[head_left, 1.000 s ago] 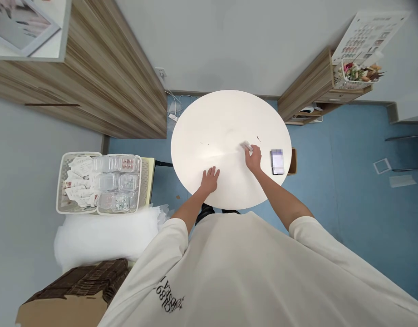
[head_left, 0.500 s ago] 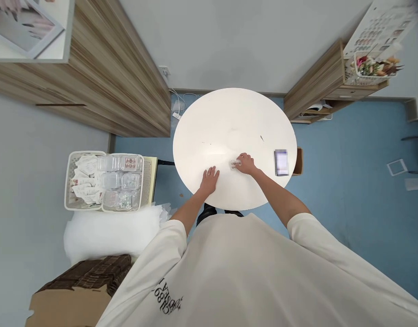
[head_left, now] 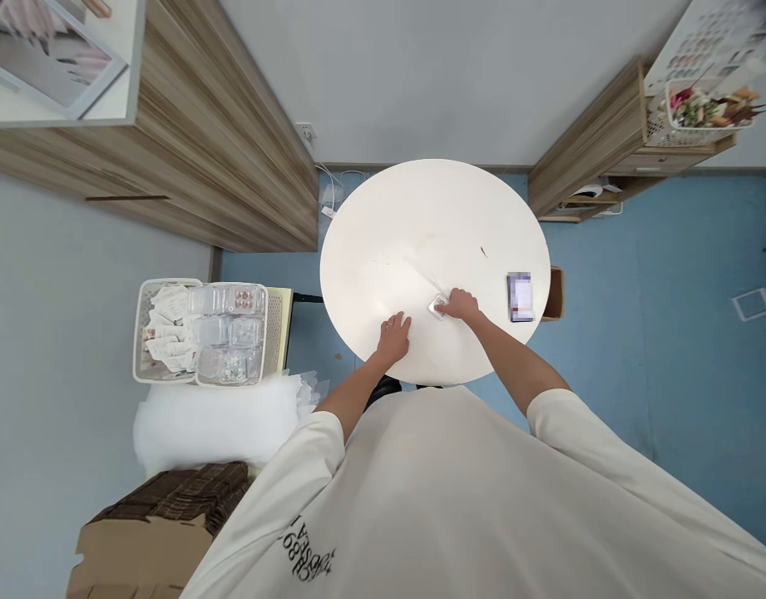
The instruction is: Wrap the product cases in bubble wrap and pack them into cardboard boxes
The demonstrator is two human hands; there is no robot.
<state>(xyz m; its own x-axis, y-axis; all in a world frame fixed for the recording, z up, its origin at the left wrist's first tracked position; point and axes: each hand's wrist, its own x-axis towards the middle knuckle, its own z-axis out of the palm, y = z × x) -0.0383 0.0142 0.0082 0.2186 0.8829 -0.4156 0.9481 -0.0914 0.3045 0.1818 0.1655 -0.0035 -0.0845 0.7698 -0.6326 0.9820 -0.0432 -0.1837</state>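
Note:
My right hand (head_left: 460,305) has its fingers closed on a small clear plastic case (head_left: 437,305), right of the middle of the white oval table (head_left: 420,208). Inside the case are small items, too tiny to make out. A faint see-through streak shows just above it; whether this is part of the case I cannot tell. My left hand (head_left: 393,336) rests on the tabletop near the front edge, palm down, fingers stretched out, holding nothing. A gap of bare tabletop lies between it and the case.
A dark-edged device with a blurred screen (head_left: 521,297) lies at the table's right edge. White baskets (head_left: 136,333) with packets and clear boxes stand at left, above white wrapping (head_left: 220,423) and stacked cardboard (head_left: 145,549). A wooden cabinet (head_left: 233,150) rises behind left.
My right hand has shifted slightly right, and the case in it now sits at a slant. My left hand stays on the tabletop. The whole view has moved a little.

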